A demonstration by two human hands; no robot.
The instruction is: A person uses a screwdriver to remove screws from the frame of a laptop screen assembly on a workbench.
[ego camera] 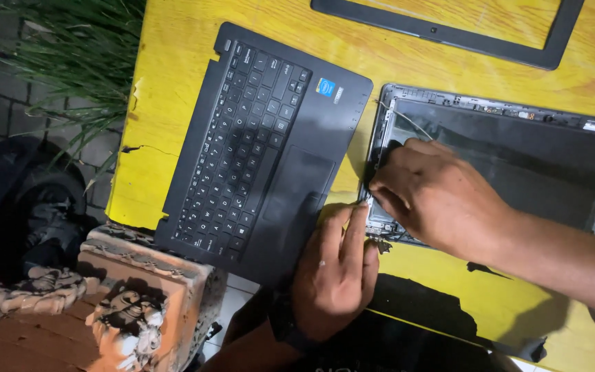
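Two hands worked lower-left corner of screen panel (518, 162), frame centre-right: left hand (335, 272) fingers pinched narrow at edge, right hand (435, 196) pressing. Bezel (449, 34) already off, top; keyboard half (263, 138) separate; panel not yet freed.

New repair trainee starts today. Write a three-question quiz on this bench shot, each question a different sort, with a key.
1. True or false: the laptop base lies on the yellow table with its keyboard facing up.
2. Which corner of the screen panel do both hands work at? A) lower left B) upper right C) lower right
3. Fill in: the loose black bezel frame lies ____ the panel in the picture.

Key: 1 true; 2 A, where the left hand and right hand meet; 3 above.
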